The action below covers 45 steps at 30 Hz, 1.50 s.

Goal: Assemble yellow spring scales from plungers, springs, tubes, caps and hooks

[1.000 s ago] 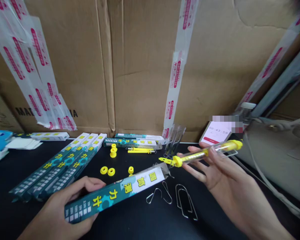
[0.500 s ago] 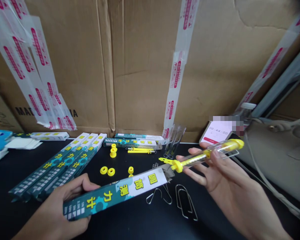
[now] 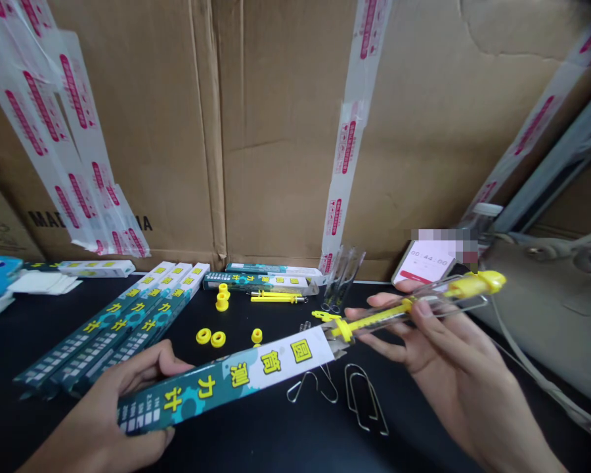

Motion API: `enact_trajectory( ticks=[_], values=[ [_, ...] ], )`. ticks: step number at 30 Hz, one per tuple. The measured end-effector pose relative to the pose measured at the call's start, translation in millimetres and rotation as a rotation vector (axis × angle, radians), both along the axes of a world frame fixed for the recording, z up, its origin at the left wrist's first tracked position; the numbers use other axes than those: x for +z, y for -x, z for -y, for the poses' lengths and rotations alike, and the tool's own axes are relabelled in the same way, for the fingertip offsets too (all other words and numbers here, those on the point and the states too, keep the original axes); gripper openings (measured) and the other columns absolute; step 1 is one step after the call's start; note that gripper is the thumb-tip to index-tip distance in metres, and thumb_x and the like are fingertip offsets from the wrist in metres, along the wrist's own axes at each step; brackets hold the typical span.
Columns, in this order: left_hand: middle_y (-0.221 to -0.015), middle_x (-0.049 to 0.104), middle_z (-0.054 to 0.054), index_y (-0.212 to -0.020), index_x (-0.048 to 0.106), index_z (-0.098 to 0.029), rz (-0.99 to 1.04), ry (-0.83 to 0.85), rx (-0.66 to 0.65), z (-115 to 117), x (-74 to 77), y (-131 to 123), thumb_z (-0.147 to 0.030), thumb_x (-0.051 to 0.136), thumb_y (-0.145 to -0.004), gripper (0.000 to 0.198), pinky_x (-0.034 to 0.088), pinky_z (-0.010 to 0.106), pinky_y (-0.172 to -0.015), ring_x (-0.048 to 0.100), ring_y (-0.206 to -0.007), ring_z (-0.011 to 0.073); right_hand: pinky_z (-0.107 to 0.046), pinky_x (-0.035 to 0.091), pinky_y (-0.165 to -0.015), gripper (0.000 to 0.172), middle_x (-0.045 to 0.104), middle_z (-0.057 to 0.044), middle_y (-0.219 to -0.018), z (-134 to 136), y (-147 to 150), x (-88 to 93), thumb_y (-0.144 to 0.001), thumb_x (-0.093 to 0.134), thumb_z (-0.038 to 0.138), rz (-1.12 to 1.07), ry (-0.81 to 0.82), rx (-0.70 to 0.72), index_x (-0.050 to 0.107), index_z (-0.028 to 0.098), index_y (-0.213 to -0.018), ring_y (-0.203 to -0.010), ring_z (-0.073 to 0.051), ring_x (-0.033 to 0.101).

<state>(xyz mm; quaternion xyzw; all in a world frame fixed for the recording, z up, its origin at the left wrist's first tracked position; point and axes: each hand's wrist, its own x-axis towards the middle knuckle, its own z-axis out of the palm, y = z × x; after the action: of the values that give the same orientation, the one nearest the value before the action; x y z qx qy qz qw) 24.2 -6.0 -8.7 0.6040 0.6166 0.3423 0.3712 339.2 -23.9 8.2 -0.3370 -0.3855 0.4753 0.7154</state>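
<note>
There's room at the front of the worktop (image 3: 256,447), this side of the held box (image 3: 226,386). Bent wires (image 3: 372,399) block the right, three long boxes (image 3: 122,323) the left, and big cardboard (image 3: 276,177) the back.

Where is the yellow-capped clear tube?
Head view, right of centre: the tube is in the right hand, its left end at the open mouth of the box in the left hand.
</note>
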Motion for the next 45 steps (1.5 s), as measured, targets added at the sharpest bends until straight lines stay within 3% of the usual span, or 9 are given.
enact_trajectory(
  ticks=[4,11,23,31,35,38,40,42,45],
  values=[
    [-0.074,0.070,-0.007,-0.070,0.055,-0.029,0.074,-0.026,-0.002,-0.3,-7.7,5.8,-0.029,0.053,-0.048,0.022,0.049,0.024,-0.069,0.070,-0.079,0.0201,-0.041,0.068,-0.079,0.015,0.081,-0.006,-0.098,-0.1,1.6,-3.7,-0.094,0.067,0.031,0.062,-0.031,0.015,0.069,0.025,-0.108,-0.093,-0.030,0.079],
    [-0.075,0.070,-0.007,-0.070,0.054,-0.029,0.068,0.008,-0.007,-2.0,-10.0,8.4,-0.026,0.055,-0.047,0.023,0.046,0.023,-0.064,0.068,-0.076,0.0192,-0.021,0.063,-0.080,0.014,0.082,-0.005,-0.103,1.0,4.6,-11.8,-0.093,0.071,0.036,0.178,-0.009,-0.024,0.069,0.027,-0.104,-0.100,-0.021,0.076],
    [-0.081,0.074,-0.004,-0.071,0.055,-0.028,0.040,0.005,-0.019,-4.0,-13.1,11.8,-0.027,0.054,-0.048,0.023,0.049,0.026,-0.066,0.070,-0.080,0.0224,-0.020,0.060,-0.075,0.011,0.079,-0.003,-0.093,1.9,6.1,-5.2,-0.092,0.070,0.036,0.138,0.018,-0.050,0.069,0.030,-0.101,-0.092,-0.020,0.073],
    [-0.077,0.077,-0.004,-0.068,0.053,-0.030,0.092,-0.035,0.057,3.0,-2.0,-1.9,-0.027,0.051,-0.045,0.023,0.051,0.027,-0.074,0.073,-0.083,0.0230,-0.021,0.056,-0.075,0.020,0.081,-0.003,-0.097,3.5,7.0,-9.9,-0.088,0.074,0.043,0.215,0.072,-0.047,0.070,0.030,-0.102,-0.094,-0.019,0.072],
    [-0.078,0.077,-0.005,-0.071,0.050,-0.029,0.094,-0.035,0.040,1.3,-12.7,3.1,-0.027,0.053,-0.047,0.024,0.051,0.027,-0.074,0.073,-0.085,0.0233,-0.018,0.057,-0.079,0.023,0.079,0.000,-0.101,3.6,8.0,-9.5,-0.085,0.079,0.043,0.259,0.079,-0.069,0.074,0.032,-0.104,-0.098,-0.017,0.070],
    [-0.087,0.079,-0.004,-0.075,0.051,-0.029,0.055,-0.005,0.002,-3.5,-27.5,13.4,-0.024,0.054,-0.048,0.028,0.052,0.028,-0.073,0.073,-0.091,0.0261,-0.018,0.058,-0.078,0.020,0.074,0.001,-0.105,4.2,7.9,-8.1,-0.083,0.082,0.039,0.384,0.088,-0.051,0.079,0.031,-0.100,-0.087,-0.015,0.070],
    [-0.091,0.079,-0.004,-0.077,0.053,-0.029,0.022,0.000,-0.022,-5.5,-32.9,17.6,-0.023,0.055,-0.048,0.029,0.052,0.029,-0.073,0.073,-0.091,0.0265,-0.021,0.060,-0.065,0.017,0.072,0.001,-0.105,4.7,7.7,-6.8,-0.083,0.082,0.038,0.406,0.115,-0.007,0.081,0.030,-0.098,-0.066,-0.011,0.066],
    [-0.090,0.079,-0.004,-0.076,0.054,-0.029,0.020,-0.003,-0.031,-5.4,-31.9,17.5,-0.023,0.055,-0.048,0.029,0.051,0.029,-0.072,0.073,-0.090,0.0260,-0.021,0.057,-0.054,0.020,0.071,0.001,-0.093,4.8,7.9,-5.2,-0.084,0.081,0.037,0.361,0.155,0.037,0.081,0.029,-0.102,-0.053,-0.008,0.059],
    [-0.087,0.078,-0.003,-0.074,0.051,-0.029,0.058,-0.003,0.001,-2.0,-22.7,12.1,-0.026,0.056,-0.048,0.027,0.050,0.028,-0.069,0.073,-0.086,0.0251,-0.019,0.056,-0.052,0.031,0.071,0.001,-0.086,3.3,9.4,-3.4,-0.082,0.083,0.032,0.242,0.180,0.040,0.077,0.028,-0.112,-0.060,-0.010,0.061]
  ],
)
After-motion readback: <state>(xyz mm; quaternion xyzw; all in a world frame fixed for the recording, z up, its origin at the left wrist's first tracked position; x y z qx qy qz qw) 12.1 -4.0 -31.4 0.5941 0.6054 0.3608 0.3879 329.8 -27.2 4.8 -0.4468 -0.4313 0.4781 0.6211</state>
